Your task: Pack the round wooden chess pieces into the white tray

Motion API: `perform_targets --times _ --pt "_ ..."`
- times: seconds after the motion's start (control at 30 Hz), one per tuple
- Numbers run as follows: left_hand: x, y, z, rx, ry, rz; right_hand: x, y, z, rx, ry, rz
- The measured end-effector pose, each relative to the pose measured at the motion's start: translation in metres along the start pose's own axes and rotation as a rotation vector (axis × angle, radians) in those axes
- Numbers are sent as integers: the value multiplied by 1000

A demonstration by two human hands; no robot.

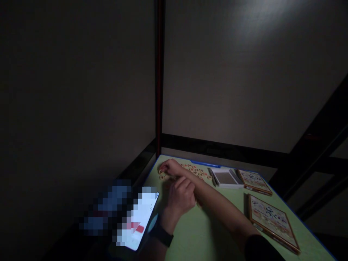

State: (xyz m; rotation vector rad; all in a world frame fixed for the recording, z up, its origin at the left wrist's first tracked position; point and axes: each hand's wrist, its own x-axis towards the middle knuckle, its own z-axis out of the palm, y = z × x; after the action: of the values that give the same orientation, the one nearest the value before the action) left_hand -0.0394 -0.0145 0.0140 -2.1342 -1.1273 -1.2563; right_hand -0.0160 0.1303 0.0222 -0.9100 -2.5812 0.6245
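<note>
My R hand [172, 167] is fingertips-first at a round piece [160, 172] — prob. as it's small; L hand [181, 194] curled — can't tell either grip.

In a dim corner between two dark walls [81, 90], a person's bare arms reach over a pale green tabletop [190, 232] with blue edges. The right hand [172, 167], at the far left corner, has its fingertips at small round pieces [194, 169], more of which lie scattered beside its forearm. The left hand [182, 193], curled, overlaps that forearm in view; a dark wristband [162, 235] circles its wrist. Left of it glows a partly pixelated phone [145, 217]. Rightward sit an open white tray [231, 186] and two illustrated flat boxes [273, 219].
</note>
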Motion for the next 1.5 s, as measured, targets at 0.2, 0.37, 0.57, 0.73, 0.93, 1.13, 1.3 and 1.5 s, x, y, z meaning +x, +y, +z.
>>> perform_targets --times 0.2,0.37,0.57,0.73,0.93,1.13,1.3,1.5 --pt "-5 -1 4 -19 -56 -33 17 8 4 -25 -79 -33" --pt "-11 3 6 -34 -320 -109 18 8 -5 -88 -161 -63" --pt "5 -19 -15 87 -476 -445 -6 5 -27 -231 -168 -66" --pt "25 -73 -36 130 -825 -642 -32 6 -42 -370 -188 -11" --pt "39 -88 -29 224 -1013 -484 -38 -11 -32 -509 -171 71" --pt "47 -82 -20 220 -993 -443 -36 -22 -25 -555 -146 157" --pt "42 -86 -16 207 -973 -457 -36 -20 -22 -517 -146 181" --pt "34 -97 -11 141 -948 -476 -40 -6 -27 -394 -140 155"
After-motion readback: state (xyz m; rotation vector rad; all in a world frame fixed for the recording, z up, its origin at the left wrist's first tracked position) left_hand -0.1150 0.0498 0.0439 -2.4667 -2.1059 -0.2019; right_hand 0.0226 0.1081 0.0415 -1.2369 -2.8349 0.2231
